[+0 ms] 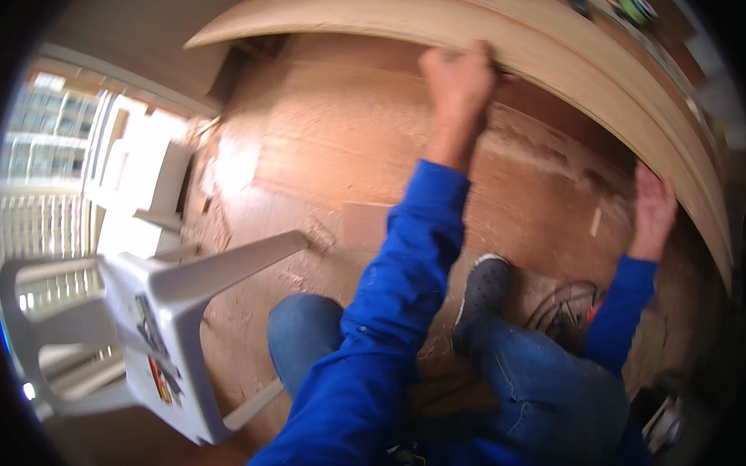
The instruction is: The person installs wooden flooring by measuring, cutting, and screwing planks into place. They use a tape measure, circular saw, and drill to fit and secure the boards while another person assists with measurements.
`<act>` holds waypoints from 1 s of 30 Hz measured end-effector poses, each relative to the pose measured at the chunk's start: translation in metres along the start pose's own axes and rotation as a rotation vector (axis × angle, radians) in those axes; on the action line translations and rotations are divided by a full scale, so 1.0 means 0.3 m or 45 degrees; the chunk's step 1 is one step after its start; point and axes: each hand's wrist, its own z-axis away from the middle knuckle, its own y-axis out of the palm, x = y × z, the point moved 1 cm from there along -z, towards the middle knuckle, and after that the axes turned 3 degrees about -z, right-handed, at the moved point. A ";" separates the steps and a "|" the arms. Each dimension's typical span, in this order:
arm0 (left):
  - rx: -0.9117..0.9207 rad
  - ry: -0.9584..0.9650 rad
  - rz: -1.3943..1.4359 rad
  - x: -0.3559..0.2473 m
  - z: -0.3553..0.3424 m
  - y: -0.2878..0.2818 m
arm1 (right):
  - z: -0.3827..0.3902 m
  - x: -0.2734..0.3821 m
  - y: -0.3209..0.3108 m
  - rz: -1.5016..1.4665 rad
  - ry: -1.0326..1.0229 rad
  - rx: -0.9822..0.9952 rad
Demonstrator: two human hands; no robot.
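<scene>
- A white plastic chair [182, 296] is on our left, with small things on its seat.
- Our left hand [456, 76] is curled, pinching the edge of the long pale board [552, 52] up top.
- Our dark shoe [484, 288] is on the brown floor [322, 268].
- Our right hand [655, 206] touches the board's edge; we cannot tell if it grips.

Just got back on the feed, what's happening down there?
A person in blue sleeves has both hands at the near edge of a long, pale wooden board. The left hand grips the edge partway along; the right hand is at the edge farther right, its exact hold unclear. Debris lies on the brown floor, and a white plastic chair stands at left.
</scene>
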 end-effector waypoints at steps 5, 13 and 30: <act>0.579 -0.009 -0.773 0.140 0.019 -0.260 | 0.137 -0.216 -0.132 0.113 -0.129 0.194; -0.023 -0.543 -0.249 0.396 0.037 -0.417 | 0.089 -0.455 -0.278 -0.025 0.421 -0.309; -0.187 -0.686 -0.402 0.581 0.122 -0.564 | 0.170 -0.662 -0.431 -0.069 0.422 -0.324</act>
